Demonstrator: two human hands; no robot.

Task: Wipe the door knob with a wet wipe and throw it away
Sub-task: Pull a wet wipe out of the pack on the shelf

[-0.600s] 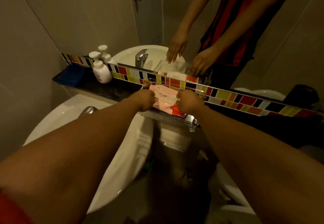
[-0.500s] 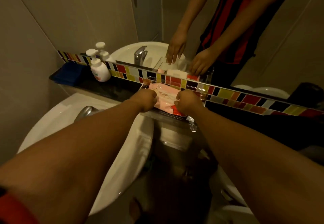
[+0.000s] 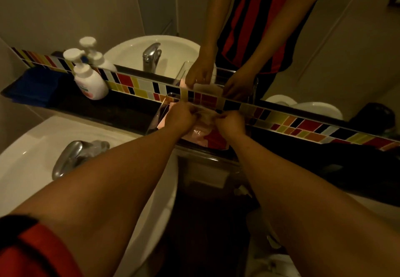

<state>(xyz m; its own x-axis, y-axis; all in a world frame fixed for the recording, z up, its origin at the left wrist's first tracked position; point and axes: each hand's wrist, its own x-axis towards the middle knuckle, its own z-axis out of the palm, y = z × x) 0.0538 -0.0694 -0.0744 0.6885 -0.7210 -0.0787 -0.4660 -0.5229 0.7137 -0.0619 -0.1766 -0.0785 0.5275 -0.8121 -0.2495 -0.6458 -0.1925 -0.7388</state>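
A pink and red wet wipe pack [image 3: 200, 135] lies in a clear plastic tray [image 3: 159, 114] on the dark ledge under the mirror. My left hand [image 3: 179, 117] and my right hand [image 3: 232, 121] meet over the top of the pack. Both pinch a pale, thin sheet [image 3: 204, 114] that rises from the top of the pack. Whether that sheet is a wipe or the pack's flap I cannot tell. The mirror shows the same sheet as a whitish rectangle between the reflected hands. No door knob shows in this frame.
A white soap pump bottle [image 3: 89, 81] and a folded blue cloth [image 3: 36, 88] sit on the ledge at the left. The white basin [image 3: 28, 153] with its chrome tap [image 3: 69, 157] lies under my left forearm. A coloured tile strip [image 3: 303, 125] runs along the mirror's foot.
Both hands have lifted a little off the pack, and the pale sheet now stands up between their fingertips. The view has tilted down, so the reflected door knob has left the frame.
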